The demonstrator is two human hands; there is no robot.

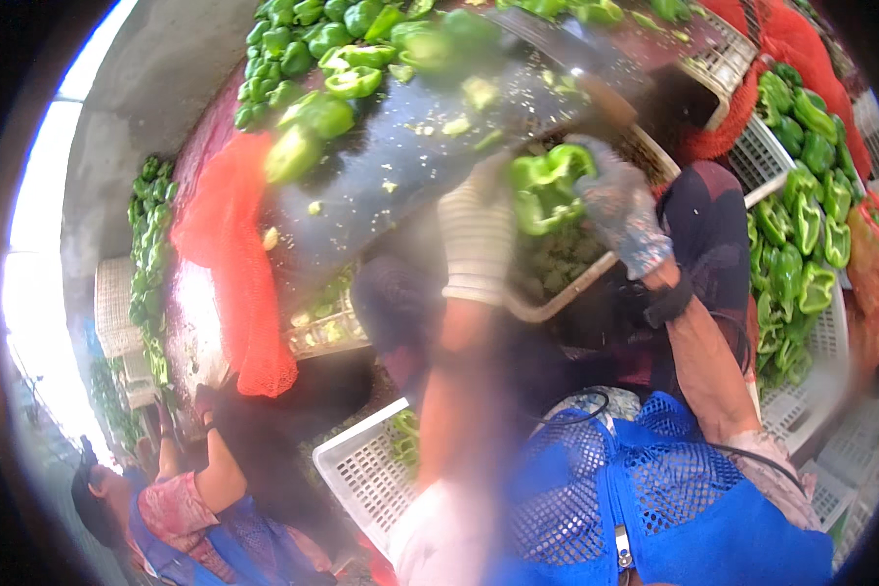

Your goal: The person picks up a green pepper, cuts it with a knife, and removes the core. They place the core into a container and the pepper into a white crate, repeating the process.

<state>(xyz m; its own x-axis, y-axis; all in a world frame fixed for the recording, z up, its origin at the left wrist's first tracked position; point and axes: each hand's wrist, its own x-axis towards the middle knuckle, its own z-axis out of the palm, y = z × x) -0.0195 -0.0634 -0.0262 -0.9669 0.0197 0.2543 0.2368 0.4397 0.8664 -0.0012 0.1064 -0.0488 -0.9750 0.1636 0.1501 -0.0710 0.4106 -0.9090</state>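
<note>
We wear vivid blue in our mesh vest [562, 479] and black in our wristband [669, 301]. Our gloved left hand [477, 234] is off-white, faintly banded; our right hand [619, 203] is mottled grey-blue with a floral cuff. The cut bell pepper [545, 190] shows bright green, paler inside; mesh netting [236, 278] is orange-red, a plastic crate [366, 471] white, the counter [361, 200] dark grey, speckled cream.
</note>
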